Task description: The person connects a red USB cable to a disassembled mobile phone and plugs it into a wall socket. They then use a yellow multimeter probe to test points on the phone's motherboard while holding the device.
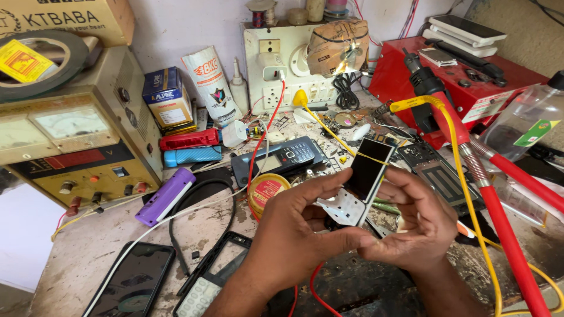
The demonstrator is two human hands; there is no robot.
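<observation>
Both my hands hold a small opened keypad phone board [359, 185] above the bench, its dark screen at the top and a white metal keypad sheet at the bottom. My left hand [296, 229] grips its lower left edge with thumb and fingers. My right hand [420, 226] curls around its right side, thumb meeting the left hand below the board. A black phone front frame with a keypad [208, 279] lies on the bench near my left forearm.
A beige power supply [70, 141] stands at left, a white socket board [282, 64] at the back, a red tool case [470, 82] at right. A red hose with a yellow wire [499, 217], a purple case [165, 196], a black smartphone [132, 287], a dark keypad phone [279, 159] and a solder paste tin [267, 191] crowd the bench.
</observation>
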